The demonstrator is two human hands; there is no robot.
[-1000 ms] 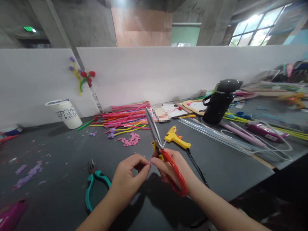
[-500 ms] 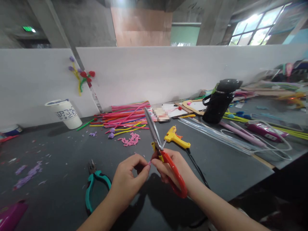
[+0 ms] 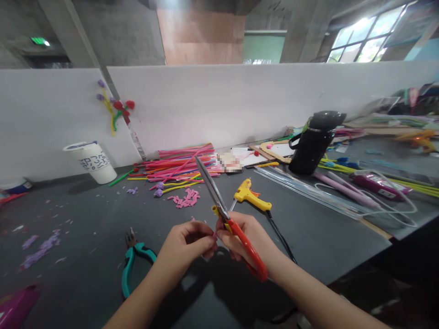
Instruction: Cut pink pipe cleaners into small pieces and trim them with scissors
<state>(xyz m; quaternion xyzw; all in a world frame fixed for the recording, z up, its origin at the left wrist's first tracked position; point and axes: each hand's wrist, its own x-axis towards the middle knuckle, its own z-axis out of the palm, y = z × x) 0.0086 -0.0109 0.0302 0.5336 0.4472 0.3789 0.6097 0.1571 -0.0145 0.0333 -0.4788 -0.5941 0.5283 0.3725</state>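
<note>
My right hand (image 3: 245, 237) is closed around a pair of scissors (image 3: 211, 187) with orange-red handles, whose blades point up and to the left. A small yellow piece shows beside their pivot. Thumb and fingers of my left hand (image 3: 190, 242) are pinched on a small pink piece (image 3: 215, 235), partly hidden, right where both hands' fingertips meet. Teal-handled pliers (image 3: 127, 272) lie left of my left wrist. Just beyond the hands are a pile of short pink cuttings (image 3: 187, 199) and a yellow glue gun (image 3: 252, 196).
Long pink and red pipe cleaners (image 3: 181, 164) lie along the white partition (image 3: 212, 105). A white cup (image 3: 92, 162) stands at left, a black jug (image 3: 313, 146) at right. Clear strips (image 3: 308, 192) lie before the jug. Purple scraps (image 3: 43, 249) are scattered at left.
The scissors have tilted further left, their tip a little lower. My left fingers have curled round more, and the pink piece between the fingertips has shifted slightly.
</note>
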